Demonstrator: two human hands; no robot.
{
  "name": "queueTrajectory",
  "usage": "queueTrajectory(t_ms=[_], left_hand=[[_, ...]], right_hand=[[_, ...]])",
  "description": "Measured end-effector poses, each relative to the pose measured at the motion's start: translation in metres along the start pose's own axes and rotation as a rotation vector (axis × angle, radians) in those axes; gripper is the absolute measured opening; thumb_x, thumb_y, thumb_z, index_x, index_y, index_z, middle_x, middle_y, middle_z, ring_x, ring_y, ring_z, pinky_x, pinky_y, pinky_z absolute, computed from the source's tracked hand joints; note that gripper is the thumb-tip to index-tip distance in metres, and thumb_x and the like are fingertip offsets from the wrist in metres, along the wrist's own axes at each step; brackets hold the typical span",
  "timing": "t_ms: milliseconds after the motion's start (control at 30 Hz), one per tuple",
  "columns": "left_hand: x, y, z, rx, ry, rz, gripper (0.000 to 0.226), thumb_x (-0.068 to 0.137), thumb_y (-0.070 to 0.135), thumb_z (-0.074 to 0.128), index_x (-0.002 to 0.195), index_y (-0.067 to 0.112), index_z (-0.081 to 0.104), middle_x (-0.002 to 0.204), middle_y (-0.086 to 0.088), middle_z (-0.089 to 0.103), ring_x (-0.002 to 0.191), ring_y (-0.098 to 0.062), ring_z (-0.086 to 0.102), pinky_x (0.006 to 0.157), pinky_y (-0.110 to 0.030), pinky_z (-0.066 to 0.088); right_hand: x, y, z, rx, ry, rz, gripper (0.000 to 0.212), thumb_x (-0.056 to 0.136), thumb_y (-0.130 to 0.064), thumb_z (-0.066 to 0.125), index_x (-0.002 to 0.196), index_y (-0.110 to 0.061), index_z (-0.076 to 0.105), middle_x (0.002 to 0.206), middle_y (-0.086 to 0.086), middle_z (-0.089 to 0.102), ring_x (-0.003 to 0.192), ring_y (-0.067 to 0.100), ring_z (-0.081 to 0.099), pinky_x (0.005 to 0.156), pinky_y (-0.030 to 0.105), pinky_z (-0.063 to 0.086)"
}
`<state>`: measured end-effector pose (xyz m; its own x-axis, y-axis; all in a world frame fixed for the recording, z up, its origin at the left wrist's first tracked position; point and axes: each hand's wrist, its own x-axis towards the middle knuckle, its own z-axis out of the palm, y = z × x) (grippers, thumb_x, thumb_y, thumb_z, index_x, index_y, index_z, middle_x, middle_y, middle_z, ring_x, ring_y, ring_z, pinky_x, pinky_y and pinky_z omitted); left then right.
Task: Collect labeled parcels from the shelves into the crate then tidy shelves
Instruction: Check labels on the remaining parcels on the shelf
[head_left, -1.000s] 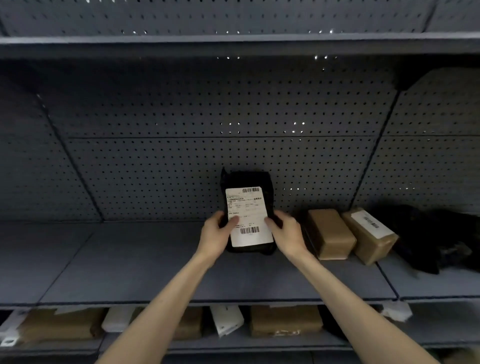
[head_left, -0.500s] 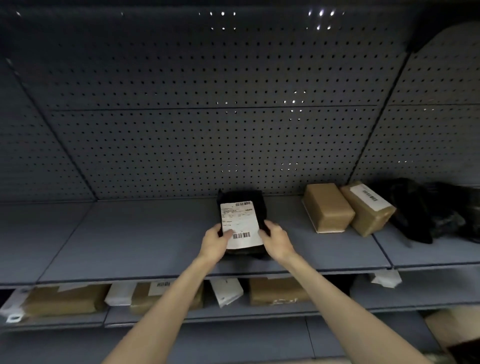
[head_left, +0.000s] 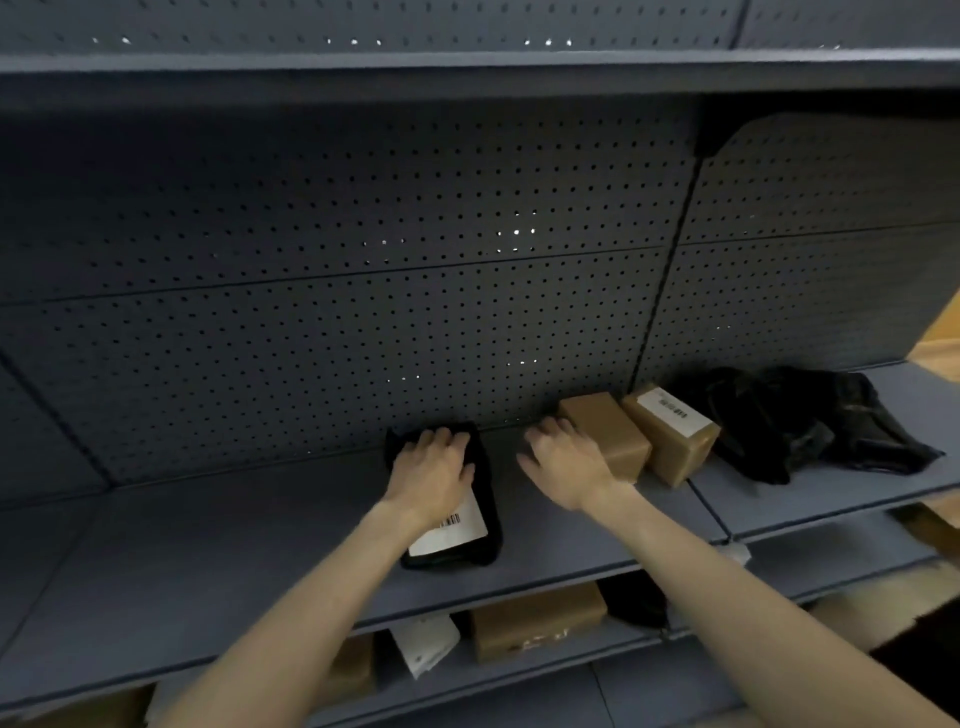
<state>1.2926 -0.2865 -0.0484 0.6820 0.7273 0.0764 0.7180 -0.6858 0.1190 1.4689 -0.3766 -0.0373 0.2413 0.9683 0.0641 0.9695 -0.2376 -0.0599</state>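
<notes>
Two hands work my shelf (head_left: 208, 561): left hand (head_left: 431, 475), fingers spread, presses flat on the black labeled parcel (head_left: 467, 530); right hand (head_left: 563, 462), fingers relaxed, hovers just right of it.

Middle shelf (head_left: 208, 571): labeled parcel (head_left: 483, 499) lies flat near centre, left hand (head_left: 431, 467) resting on top of it; right hand (head_left: 566, 460) to its right, beside two boxes (head_left: 605, 434) standing side by side; bags (head_left: 810, 426) further right; lower shelf (head_left: 519, 670) beneath holds more parcels (head_left: 535, 621).
</notes>
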Motion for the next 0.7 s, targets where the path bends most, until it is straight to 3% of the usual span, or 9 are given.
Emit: queueTrajectory(t_ms=[267,533,700], left_hand=[[0.036,0.079,-0.012,0.078,0.026,0.086,0.047,0.103,0.042,0.041,0.141,0.016,0.049,0.140,-0.008,0.052,0.129,-0.028,0.047,0.102,-0.039,0.042],[0.062,0.160,0.006,0.079,-0.027,0.056,0.048,0.101,0.042,0.043,0.139,0.014,0.050,0.142,-0.009,0.050,0.129,-0.029,0.046,0.103,-0.041,0.041],[0.069,0.186,0.030,0.006,-0.105,0.001,0.049,0.102,0.036,0.043,0.147,0.014,0.044,0.155,-0.006,0.040,0.137,-0.029,0.040,0.109,-0.042,0.038]], right_hand=[[-0.013,0.077,-0.033,-0.100,0.014,0.095,0.042,0.101,-0.039,0.039,0.123,-0.008,0.058,0.127,0.015,0.054,0.122,0.034,0.047,0.098,0.041,0.040],[-0.023,0.140,-0.027,0.060,-0.020,0.130,0.040,0.101,-0.032,0.041,0.127,-0.004,0.052,0.126,0.018,0.054,0.120,0.036,0.047,0.096,0.042,0.042],[-0.026,0.154,-0.003,0.231,-0.077,0.146,0.034,0.102,-0.029,0.040,0.117,-0.004,0.057,0.120,0.018,0.061,0.109,0.033,0.059,0.087,0.038,0.050]])
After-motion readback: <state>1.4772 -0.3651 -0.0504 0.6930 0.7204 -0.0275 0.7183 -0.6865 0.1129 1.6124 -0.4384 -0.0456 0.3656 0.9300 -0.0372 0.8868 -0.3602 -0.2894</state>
